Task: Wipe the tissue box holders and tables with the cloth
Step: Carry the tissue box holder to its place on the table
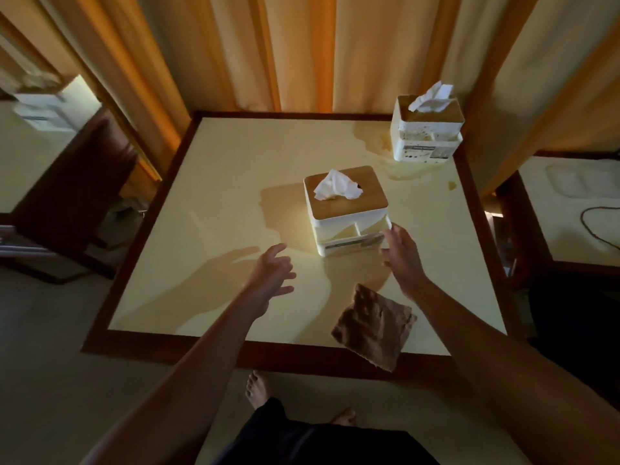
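A white tissue box holder [349, 213] with a wooden lid and a tissue sticking out stands in the middle of the cream table [218, 196]. My right hand [401, 260] is at its front right corner, fingers straight, touching or nearly touching it. My left hand [271, 280] hovers open over the table, left of the holder and apart from it. A brown cloth [374, 327] lies flat near the table's front edge, between my forearms. A second, speckled holder [426, 129] stands at the far right corner beside a wet brownish spill [375, 142].
The table has a dark wooden border [161, 182]. Orange curtains [302, 52] hang behind it. Another table [570, 209] with a cable stands at the right. A dark chair [77, 182] and a third table with a holder are at the left. My bare feet [258, 387] are below the front edge.
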Available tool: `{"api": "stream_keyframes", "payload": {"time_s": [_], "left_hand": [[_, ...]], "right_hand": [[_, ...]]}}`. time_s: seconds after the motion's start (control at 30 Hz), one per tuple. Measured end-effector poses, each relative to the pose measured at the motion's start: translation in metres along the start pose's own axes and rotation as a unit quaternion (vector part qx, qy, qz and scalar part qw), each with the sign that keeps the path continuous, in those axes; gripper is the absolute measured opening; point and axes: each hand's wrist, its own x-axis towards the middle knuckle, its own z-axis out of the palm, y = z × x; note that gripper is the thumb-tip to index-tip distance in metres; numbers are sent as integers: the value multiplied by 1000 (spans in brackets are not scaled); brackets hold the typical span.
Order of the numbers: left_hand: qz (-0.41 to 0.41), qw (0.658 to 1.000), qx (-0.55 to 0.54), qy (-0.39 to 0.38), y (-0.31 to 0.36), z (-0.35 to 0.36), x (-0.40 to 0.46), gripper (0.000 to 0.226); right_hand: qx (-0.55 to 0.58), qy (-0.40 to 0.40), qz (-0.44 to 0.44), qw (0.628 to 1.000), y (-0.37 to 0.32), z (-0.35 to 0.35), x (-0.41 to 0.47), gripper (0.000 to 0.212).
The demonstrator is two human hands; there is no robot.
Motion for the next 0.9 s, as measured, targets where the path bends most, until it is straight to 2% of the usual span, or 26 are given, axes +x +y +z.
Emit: {"api": "stream_keyframes", "payload": {"time_s": [0.23, 0.43, 0.67, 0.8, 0.9], "left_hand": [[-2, 998, 3, -69, 14, 17, 11, 61], [-14, 997, -77, -29, 13, -17, 33, 65], [-9, 988, -153, -30, 38, -96, 77, 60], [21, 999, -44, 20, 64, -146, 121, 36], [30, 1000, -9, -2, 84, -183, 162, 36]], "right_hand": [[-6, -38, 6, 999, -10, 20, 1, 25], [4, -85, 49, 995, -24, 60, 9, 26], [3, -126, 60, 990, -57, 155, 37, 27], [12, -127, 56, 990, -80, 221, 54, 37], [-10, -106, 29, 994, -90, 269, 81, 52]]}}
